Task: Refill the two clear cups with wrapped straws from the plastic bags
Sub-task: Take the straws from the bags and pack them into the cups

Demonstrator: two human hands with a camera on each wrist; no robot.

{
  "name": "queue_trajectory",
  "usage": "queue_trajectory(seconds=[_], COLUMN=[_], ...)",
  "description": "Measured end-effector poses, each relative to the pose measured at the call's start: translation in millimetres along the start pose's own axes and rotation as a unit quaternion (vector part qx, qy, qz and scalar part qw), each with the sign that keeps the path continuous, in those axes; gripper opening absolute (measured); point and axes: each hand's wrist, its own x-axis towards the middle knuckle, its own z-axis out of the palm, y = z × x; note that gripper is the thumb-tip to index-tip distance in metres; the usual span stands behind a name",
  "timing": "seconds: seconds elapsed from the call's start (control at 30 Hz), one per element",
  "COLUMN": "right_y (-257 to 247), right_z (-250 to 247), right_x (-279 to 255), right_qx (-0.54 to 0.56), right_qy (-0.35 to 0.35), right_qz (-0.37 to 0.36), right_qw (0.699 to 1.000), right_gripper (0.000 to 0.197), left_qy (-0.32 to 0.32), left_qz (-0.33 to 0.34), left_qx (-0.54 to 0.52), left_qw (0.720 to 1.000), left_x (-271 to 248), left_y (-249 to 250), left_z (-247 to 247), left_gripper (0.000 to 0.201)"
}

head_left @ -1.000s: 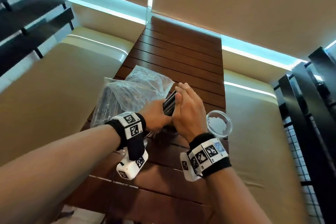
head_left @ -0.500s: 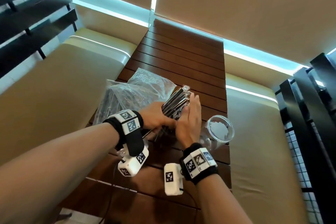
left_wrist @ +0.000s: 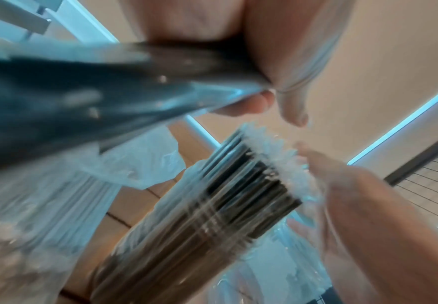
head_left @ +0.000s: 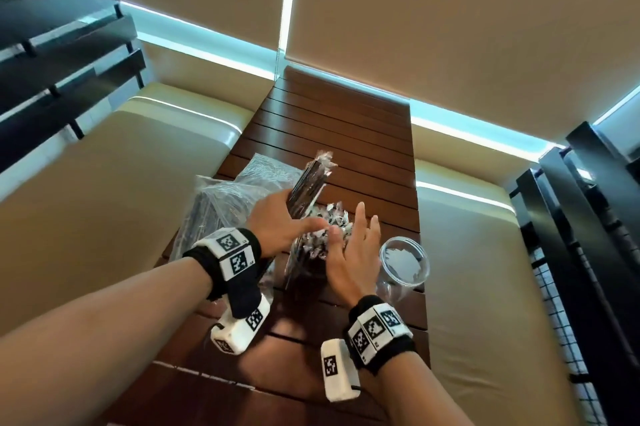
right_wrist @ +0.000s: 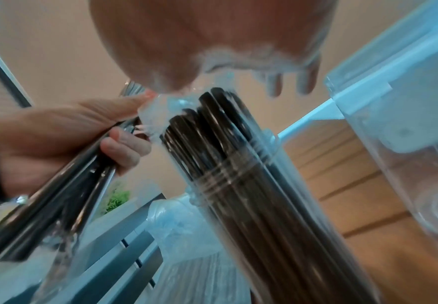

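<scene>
Over the table, left hand grips straws; right hand open beside the cup.

No readable text anywhere.
I'm seeing only b/w square marker patterns, no letters or nos., showing on the wristbands & white wrist-cam housings. Straw wrappers, plastic bags & empty clear cup are showing no print I can make out; wrist views too blurred.

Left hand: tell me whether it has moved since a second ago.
Yes. The left hand has lifted its bundle of straws up and away from the filled cup, toward the table's far end.
</scene>
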Motion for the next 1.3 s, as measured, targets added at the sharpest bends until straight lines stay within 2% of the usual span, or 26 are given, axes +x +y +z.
queue_trajectory(seconds=[0.07,0.1,0.13,0.2,0.27,0.3,0.37,0.43,0.53,0.63,0.73,0.83,0.87,0.93,1.03,1.17,1.3], right_y=[-14,-24,-36,-58,-74,-79,-84,-84,-84,-84,-87,-93,-94,-96,-98,-101,-102], right_z=[-16,-23,-31,-47,-62,-68,-76,-77,-74,-70,-64,-60,-59,-58,-55,-54,-51], right_x=[-1,0,3,13,21,24,27,28,27,24,20,18,18,17,14,11,12], right_qx=[0.014,0.047,0.089,0.162,0.181,0.192,0.218,0.242,0.288,0.353,0.429,0.463,0.468,0.461,0.438,0.434,0.404], right_qy=[0.105,0.133,0.123,0.028,-0.051,-0.063,-0.065,-0.077,-0.088,-0.101,-0.128,-0.15,-0.149,-0.134,-0.09,-0.067,-0.028], right_qz=[-0.04,-0.078,-0.11,-0.149,-0.174,-0.185,-0.199,-0.2,-0.188,-0.169,-0.117,-0.084,-0.082,-0.081,-0.084,-0.093,-0.098], right_qw=[0.994,0.987,0.982,0.975,0.967,0.962,0.953,0.946,0.935,0.914,0.886,0.87,0.867,0.874,0.891,0.893,0.909], right_gripper=[0.064,0.062,0.061,0.06,0.045,0.033,0.017,0.013,0.015,0.021,0.043,0.059,0.058,0.041,0.019,0.019,0.015], left_qy=[0.037,0.041,0.039,0.027,0.017,0.011,0.007,-0.001,-0.015,-0.024,-0.028,-0.014,-0.008,0.012,0.055,0.06,0.061], left_qz=[0.021,0.037,0.054,0.078,0.102,0.112,0.117,0.107,0.112,0.129,0.142,0.134,0.129,0.126,0.151,0.173,0.187], left_qx=[0.007,0.007,0.008,0.014,0.005,-0.001,0.003,0.0,-0.024,-0.039,-0.093,-0.115,-0.121,-0.118,-0.05,-0.055,-0.032], left_qw=[0.999,0.998,0.998,0.996,0.995,0.994,0.993,0.994,0.993,0.991,0.985,0.984,0.984,0.985,0.986,0.982,0.98], left_x=[-1,0,0,-1,-1,-2,-2,-3,-6,-12,-16,-19,-19,-16,-12,-12,-12], left_y=[14,19,25,34,37,38,37,37,36,38,43,48,48,44,40,44,40], left_z=[-3,-4,-5,-9,-12,-14,-18,-21,-23,-23,-23,-19,-18,-17,-17,-15,-13], left_gripper=[0.038,0.04,0.04,0.029,0.018,0.021,0.042,0.045,0.035,0.041,0.037,0.045,0.043,0.037,0.036,0.043,0.049])
